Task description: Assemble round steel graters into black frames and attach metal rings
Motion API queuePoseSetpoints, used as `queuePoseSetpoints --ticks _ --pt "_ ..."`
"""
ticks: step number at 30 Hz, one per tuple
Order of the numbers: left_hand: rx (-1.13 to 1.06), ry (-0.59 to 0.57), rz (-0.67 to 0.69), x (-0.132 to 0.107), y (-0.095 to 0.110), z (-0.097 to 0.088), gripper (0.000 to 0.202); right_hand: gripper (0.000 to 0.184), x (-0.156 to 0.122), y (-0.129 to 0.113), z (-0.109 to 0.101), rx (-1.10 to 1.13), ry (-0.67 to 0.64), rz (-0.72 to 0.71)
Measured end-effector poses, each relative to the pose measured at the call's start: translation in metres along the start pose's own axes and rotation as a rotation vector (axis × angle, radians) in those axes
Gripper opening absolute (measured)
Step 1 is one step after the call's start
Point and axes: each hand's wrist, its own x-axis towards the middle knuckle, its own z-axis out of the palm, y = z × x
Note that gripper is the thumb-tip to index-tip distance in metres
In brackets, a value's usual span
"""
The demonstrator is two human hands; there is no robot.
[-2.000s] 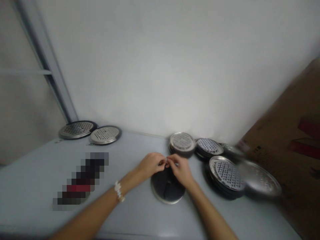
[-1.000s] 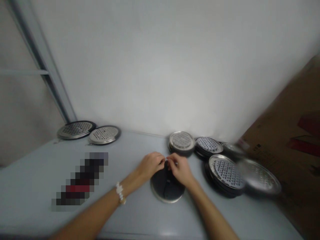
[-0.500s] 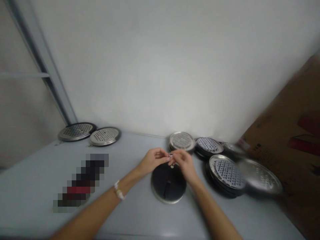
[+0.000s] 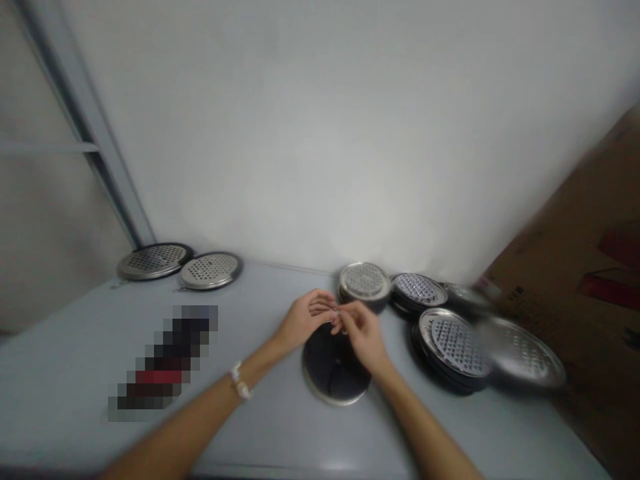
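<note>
The left hand and right hand meet above the far edge of a black disc with a metal rim, which lies flat on the grey worktop. Each grip is closed to a pinch on a small metal piece, its shape largely hidden. Perforated discs stand stacked at right, near a cardboard box.

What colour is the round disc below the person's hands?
The disc is black with a silvery rim, in the head view.
</note>
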Motion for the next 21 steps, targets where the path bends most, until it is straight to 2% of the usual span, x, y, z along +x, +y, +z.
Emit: queuePoseSetpoints --ticks 8,14,21 --pt "0.03 -0.043 -0.013 -0.0004 0.0015 0.001 0.024 0.026 0.0009 -0.0023 -0.0015 -0.022 -0.019 -0.006" --pt "0.034 -0.175 -0.048 0.0009 0.0043 -0.0042 0.027 0.025 0.0028 -0.0024 -0.0062 -0.012 -0.032 -0.005" --pt "0.004 -0.088 -0.094 0.0024 0.0035 -0.0072 0.027 0.025 -0.0007 0.0011 -0.0028 0.003 -0.071 0.006"
